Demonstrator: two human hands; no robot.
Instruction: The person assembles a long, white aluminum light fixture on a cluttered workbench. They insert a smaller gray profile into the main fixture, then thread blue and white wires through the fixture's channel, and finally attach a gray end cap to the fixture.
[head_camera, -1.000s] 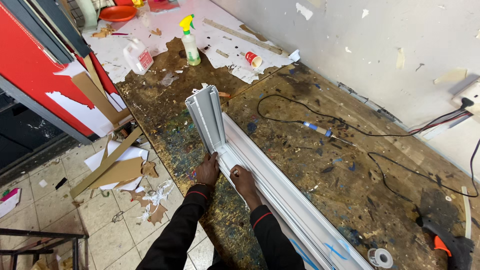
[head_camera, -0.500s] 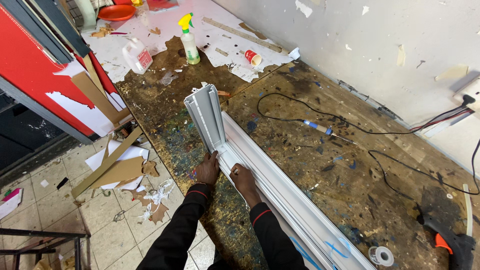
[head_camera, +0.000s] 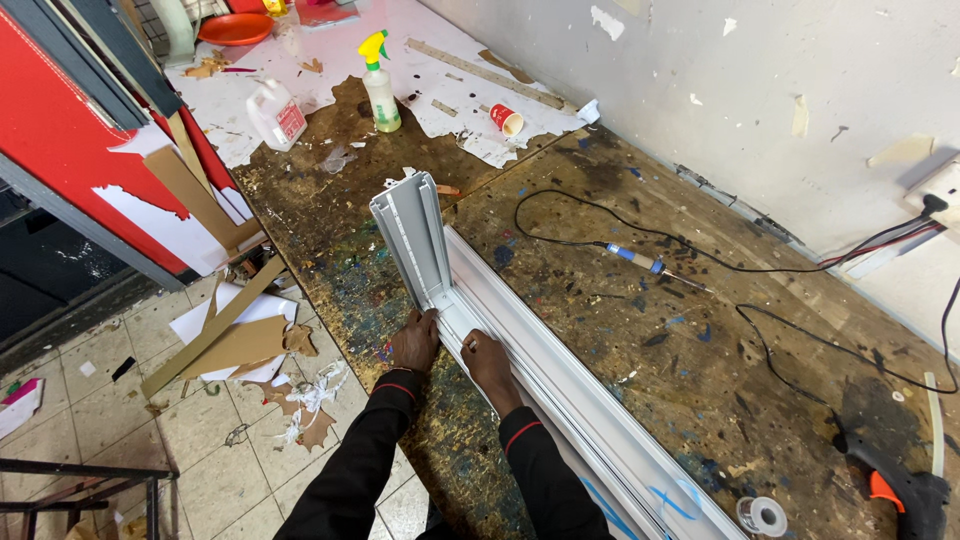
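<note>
Both hands, left (head_camera: 415, 341) and right (head_camera: 487, 358), press on the grey aluminium profile (head_camera: 520, 350). Beyond stand a spray bottle (head_camera: 380, 92), white jug (head_camera: 277, 116) and tipped paper cup (head_camera: 505, 119); contents cannot be told.

The long channel (head_camera: 520, 370) looks like smooth, pale grey metal with a satin sheen. The workbench (head_camera: 620, 300) is rough, paint-spattered wood. The far spray bottle (head_camera: 380, 85) is glossy plastic.

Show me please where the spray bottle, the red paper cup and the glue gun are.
spray bottle (head_camera: 380, 95), head view, on its pale body.
red paper cup (head_camera: 503, 118), head view, on its side wall.
glue gun (head_camera: 895, 490), head view, on its black body.
</note>
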